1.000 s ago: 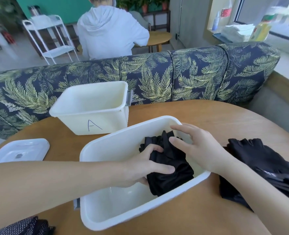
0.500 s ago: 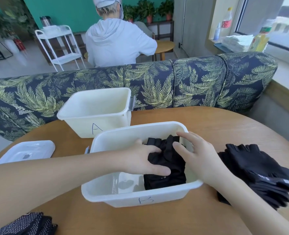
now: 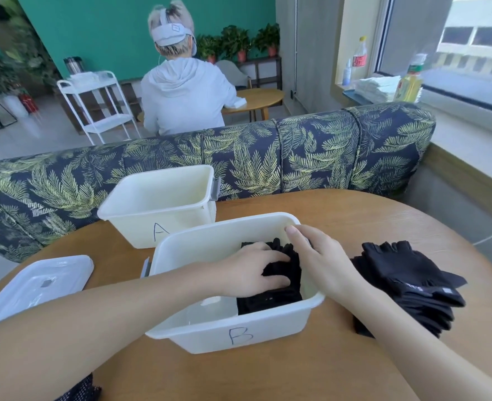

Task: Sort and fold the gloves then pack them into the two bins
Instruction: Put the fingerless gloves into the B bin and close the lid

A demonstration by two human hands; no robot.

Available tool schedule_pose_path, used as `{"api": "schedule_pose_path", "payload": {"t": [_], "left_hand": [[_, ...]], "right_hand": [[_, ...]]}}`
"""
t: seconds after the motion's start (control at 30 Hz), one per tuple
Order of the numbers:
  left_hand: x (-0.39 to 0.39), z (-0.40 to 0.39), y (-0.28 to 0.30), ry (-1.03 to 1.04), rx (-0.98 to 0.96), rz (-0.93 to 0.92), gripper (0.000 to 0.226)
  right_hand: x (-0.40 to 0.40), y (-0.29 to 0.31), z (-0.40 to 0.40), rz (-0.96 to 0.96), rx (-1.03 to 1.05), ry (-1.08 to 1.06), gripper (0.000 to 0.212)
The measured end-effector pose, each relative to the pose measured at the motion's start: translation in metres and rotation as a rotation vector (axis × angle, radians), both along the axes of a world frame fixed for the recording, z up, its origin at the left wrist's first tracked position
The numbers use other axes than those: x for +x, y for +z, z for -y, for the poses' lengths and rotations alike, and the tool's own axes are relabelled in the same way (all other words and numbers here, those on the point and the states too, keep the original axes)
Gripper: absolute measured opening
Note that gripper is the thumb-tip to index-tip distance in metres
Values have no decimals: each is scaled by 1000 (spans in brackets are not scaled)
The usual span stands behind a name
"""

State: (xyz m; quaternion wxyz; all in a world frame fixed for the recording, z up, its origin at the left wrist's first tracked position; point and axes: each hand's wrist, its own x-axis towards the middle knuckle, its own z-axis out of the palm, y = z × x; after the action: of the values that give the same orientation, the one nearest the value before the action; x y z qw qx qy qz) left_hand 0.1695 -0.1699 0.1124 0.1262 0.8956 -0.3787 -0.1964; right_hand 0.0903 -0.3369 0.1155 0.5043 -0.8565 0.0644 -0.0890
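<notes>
The white bin marked B (image 3: 239,334) sits upright with folded black gloves (image 3: 271,296) packed against its right wall. Behind it to the left stands the bin marked A (image 3: 158,227). A loose pile of black gloves (image 3: 412,285) lies just right of bin B.

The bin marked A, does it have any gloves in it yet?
No, the bin marked A shows only bare white walls inside; the black gloves lie in the bin marked B.

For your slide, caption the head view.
Both hands press black gloves into bin B.
</notes>
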Motion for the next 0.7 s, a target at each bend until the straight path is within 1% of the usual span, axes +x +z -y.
{"api": "schedule_pose_path", "payload": {"t": [0.1,0.2,0.27,0.33,0.4,0.5,0.57,0.63,0.7], "left_hand": [[-5,-3,24,67,-114,22,40],[-21,1,49,82,-247,155,31],[-38,11,64,103,-333,196,31],[-57,25,75,117,-419,200,34],[-77,45,84,110,-484,171,36],[-102,84,85,128,-541,95,39],[-112,110,77,164,-543,38,42],[-120,131,63,225,-549,-31,42],[-125,148,44,315,-600,-108,38]], "right_hand": [[-9,6,8,36,-46,28,36],[-23,19,19,83,-49,27,33],[-34,30,29,107,-53,6,26],[-48,43,43,134,-65,-41,31],[-63,53,62,174,-100,-104,33],[-86,60,93,225,-122,-222,26],[-99,56,114,218,-142,-310,23],[-108,44,134,150,-224,-385,31],[-116,28,153,9,-298,-442,47]]}}
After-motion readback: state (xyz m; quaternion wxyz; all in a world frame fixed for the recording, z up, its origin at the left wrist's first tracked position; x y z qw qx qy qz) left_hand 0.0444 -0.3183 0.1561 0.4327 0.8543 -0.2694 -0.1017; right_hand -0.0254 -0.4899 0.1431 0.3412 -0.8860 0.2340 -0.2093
